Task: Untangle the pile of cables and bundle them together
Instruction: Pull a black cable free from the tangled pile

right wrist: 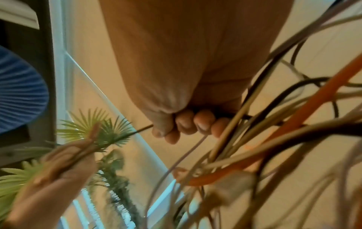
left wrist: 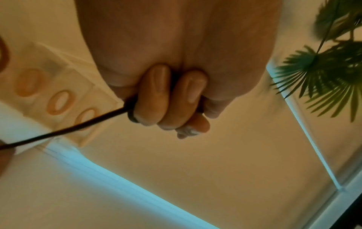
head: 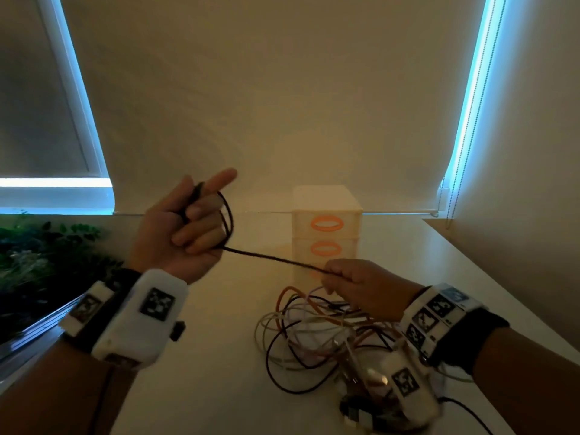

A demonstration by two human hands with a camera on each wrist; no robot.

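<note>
A black cable (head: pixel 276 260) runs taut between my two hands above the white table (head: pixel 219 356). My left hand (head: pixel 191 227) is raised at the left, with several turns of that cable looped round its curled fingers (left wrist: pixel 154 99) and the plug end sticking up by the thumb; the index finger points out straight. My right hand (head: pixel 354 282) grips the same cable (right wrist: pixel 137 131) in its curled fingers (right wrist: pixel 195 122), just above the tangled pile of white, black and orange cables (head: pixel 317 334). Loose strands of the pile (right wrist: pixel 274 139) hang beside the right hand.
A white drawer box with orange oval handles (head: pixel 326 227) stands behind the pile against the blind. Green plants (head: pixel 47 255) fill the window ledge at the left. A bead cord (head: pixel 455 183) hangs at the right wall. White adapters (head: pixel 370 375) lie in the pile near me.
</note>
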